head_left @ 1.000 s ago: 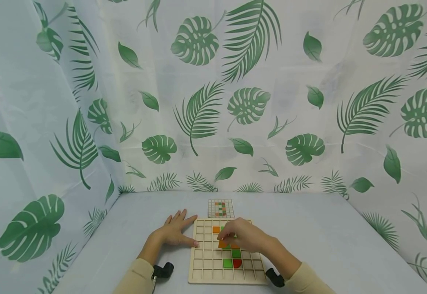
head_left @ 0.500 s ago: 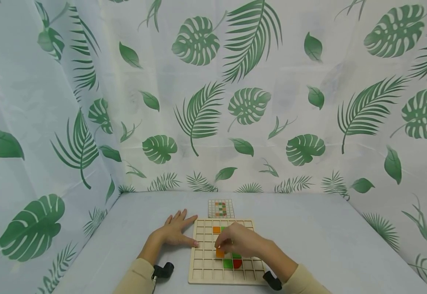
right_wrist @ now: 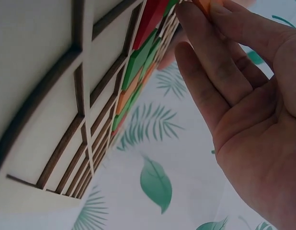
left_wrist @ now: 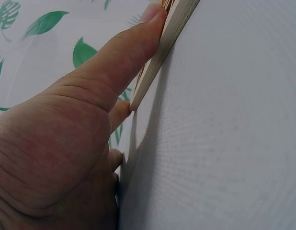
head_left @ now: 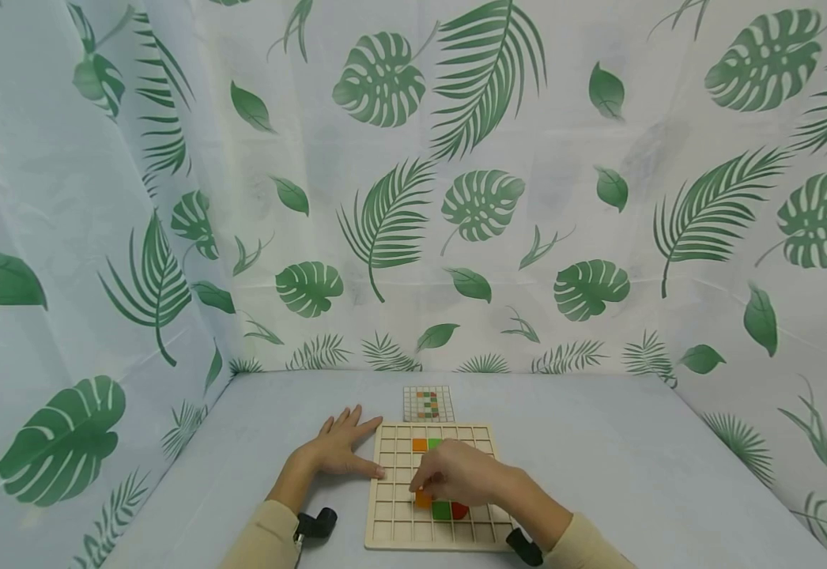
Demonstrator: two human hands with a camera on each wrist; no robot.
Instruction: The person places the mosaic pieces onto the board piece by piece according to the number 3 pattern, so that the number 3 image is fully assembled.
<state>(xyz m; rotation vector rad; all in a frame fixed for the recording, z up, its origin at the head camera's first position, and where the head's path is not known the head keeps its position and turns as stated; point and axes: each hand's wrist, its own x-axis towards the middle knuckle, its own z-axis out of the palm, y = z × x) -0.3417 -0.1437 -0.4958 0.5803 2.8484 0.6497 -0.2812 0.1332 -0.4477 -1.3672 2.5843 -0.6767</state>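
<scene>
In the head view my right hand pinches an orange square tile over the wooden grid board, just left of a green tile and a red tile with a rounded side. The right wrist view shows the held tile between thumb and fingers, cut off by the top edge. My left hand lies spread on the table, its thumb on the board's left edge. Farther up the board sit an orange tile and a green one. My right hand hides some tiles.
A small printed card with a coloured grid pattern lies behind the board. White cloth covers the table, and a leaf-patterned curtain hangs behind and at the sides.
My right hand has moved the orange tile toward me and slightly left, down the board to beside the lower green tile. The left hand has stayed still.
</scene>
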